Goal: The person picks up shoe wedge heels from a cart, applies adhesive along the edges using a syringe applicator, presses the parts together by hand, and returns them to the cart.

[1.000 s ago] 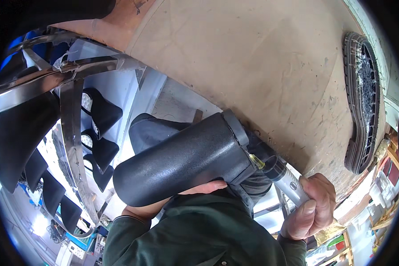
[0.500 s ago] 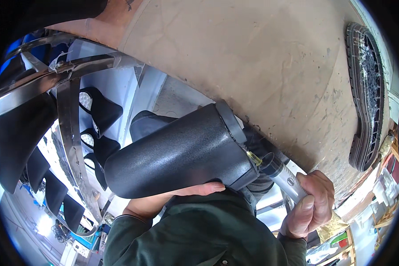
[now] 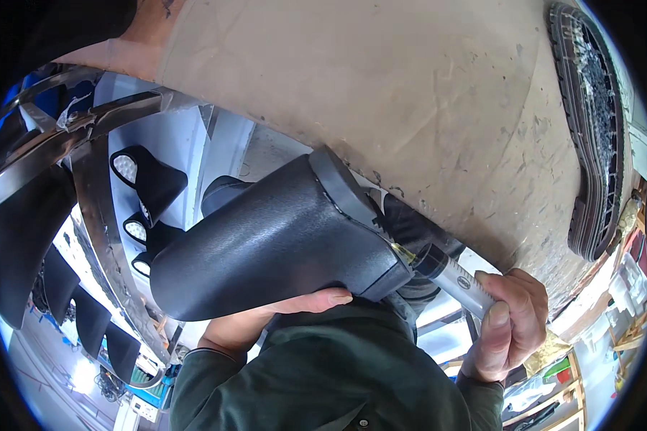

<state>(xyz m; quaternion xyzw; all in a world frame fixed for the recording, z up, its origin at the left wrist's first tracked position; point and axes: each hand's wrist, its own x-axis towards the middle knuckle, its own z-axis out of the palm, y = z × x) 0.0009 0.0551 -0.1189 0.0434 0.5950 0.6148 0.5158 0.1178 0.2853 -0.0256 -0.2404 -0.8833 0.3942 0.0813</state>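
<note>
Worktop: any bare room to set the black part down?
Bare tan worktop between the black moulded part and the sole-shaped piece. Crowded at the part's rim, where the right hand holds a syringe; left hand beneath.

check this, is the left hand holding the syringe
No, the syringe is gripped by the right hand, while the left hand supports the black plastic housing from below.

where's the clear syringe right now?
Head view, lower right: the clear syringe is gripped in the right hand, its tip against the end of the black textured plastic housing that the left hand supports.
</note>
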